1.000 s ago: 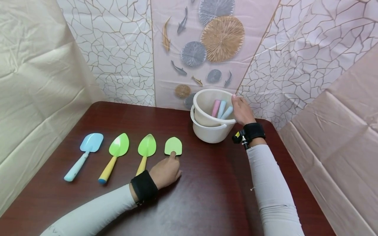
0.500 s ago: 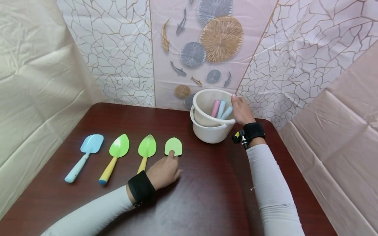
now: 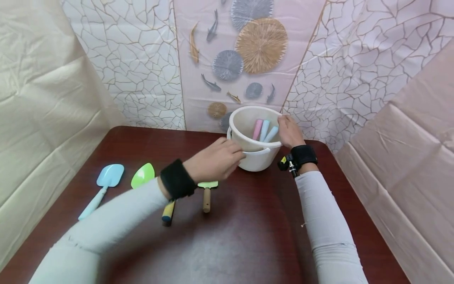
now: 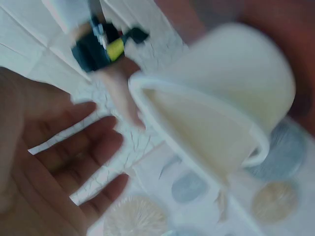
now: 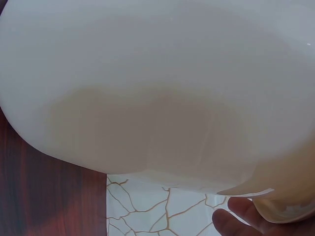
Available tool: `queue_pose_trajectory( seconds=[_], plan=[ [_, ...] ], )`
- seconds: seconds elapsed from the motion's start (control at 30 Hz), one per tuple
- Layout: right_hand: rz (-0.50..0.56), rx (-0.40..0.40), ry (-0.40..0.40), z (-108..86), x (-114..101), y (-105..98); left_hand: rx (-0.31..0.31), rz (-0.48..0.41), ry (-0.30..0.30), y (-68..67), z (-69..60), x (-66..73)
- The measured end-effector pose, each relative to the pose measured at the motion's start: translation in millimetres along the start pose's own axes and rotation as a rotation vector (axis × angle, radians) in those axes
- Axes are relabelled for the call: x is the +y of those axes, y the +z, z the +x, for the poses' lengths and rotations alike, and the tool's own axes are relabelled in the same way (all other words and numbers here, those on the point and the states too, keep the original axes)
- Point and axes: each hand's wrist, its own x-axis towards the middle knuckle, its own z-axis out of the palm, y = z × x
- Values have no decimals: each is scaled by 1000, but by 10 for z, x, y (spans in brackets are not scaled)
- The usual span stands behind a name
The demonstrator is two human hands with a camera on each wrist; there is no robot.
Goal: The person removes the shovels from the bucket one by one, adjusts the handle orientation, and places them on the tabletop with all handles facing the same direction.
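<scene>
Cream-white round plastic bucket [image 3: 256, 161] stands upright ahead of me; my right hand [image 3: 291, 132], nearer, grips its right rim; my left hand [image 3: 214, 159], fingers loosely spread, holds nothing just left of it.

A: Setting?
B: Reads as a makeshift recording booth; building type undetermined.
A: Evidence?
B: Glossy dark red-brown table [image 3: 234, 244], walled by creased cream sheet [image 3: 39, 106] at left, creased beige-pink sheet [image 3: 400, 165] at right. Behind: white, gold-veined backdrop [image 3: 131, 55] with pink fish-printed panel [image 3: 195, 92]. Black wrist straps [image 3: 177, 179], one carrying a small black-and-yellow device [image 3: 285, 162].
</scene>
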Motion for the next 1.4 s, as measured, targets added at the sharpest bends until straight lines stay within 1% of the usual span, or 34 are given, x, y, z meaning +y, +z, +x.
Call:
queue_pose_trajectory(
  seconds=[0.03,0.1,0.17,0.23,0.27,0.33,0.4,0.47,0.5,0.57,0.63,0.7,0.77,0.8,0.9,1.0,1.1,1.23,1.33,1.4],
  plan=[
    [2,2,-1,2,2,-4,-8,-7,34,-37,110,-58],
    [4,6,-3,6,2,-7,-26,-30,66,-79,319,-179],
    [2,3,-6,16,3,-6,-56,-56,72,-91,499,-295],
    [-11,-1,-16,28,10,-6,-84,-70,69,-52,645,-414],
    [-16,-4,-18,34,14,-7,-100,-77,59,-22,707,-469],
    [-22,-8,-22,40,23,-13,-139,-93,19,60,808,-576],
    [-18,-12,-23,37,35,-24,-175,-116,-49,169,886,-686],
    [-8,-14,-26,51,15,-12,-192,-145,-146,277,919,-822],
    [-5,-13,-31,55,7,-6,-193,-177,-205,338,933,-888],
    [0,-19,-36,63,-1,5,-180,-241,-315,460,961,-1004],
    [-12,-22,-50,60,3,16,-168,-303,-413,576,998,-1084],
    [-28,-27,-65,53,12,20,-177,-363,-495,679,1041,-1125],
    [-43,-26,-74,39,24,14,-206,-379,-543,772,1092,-1145],
    [-50,-25,-81,35,26,7,-219,-388,-561,803,1116,-1150],
    [-49,-29,-77,42,27,-28,-224,-403,-592,847,1164,-1164],
    [-50,-39,-60,23,20,-55,-210,-427,-601,821,1153,-1148],
    [-57,-37,-47,12,12,-58,-206,-454,-606,834,1143,-1166],
    [-76,-29,-34,23,-30,-8,-183,-488,-621,839,1085,-1195],
    [-77,-28,-29,40,-89,48,-167,-511,-626,800,1010,-1223],
    [-75,-31,-24,46,-131,91,-170,-502,-624,798,966,-1261]
  ],
)
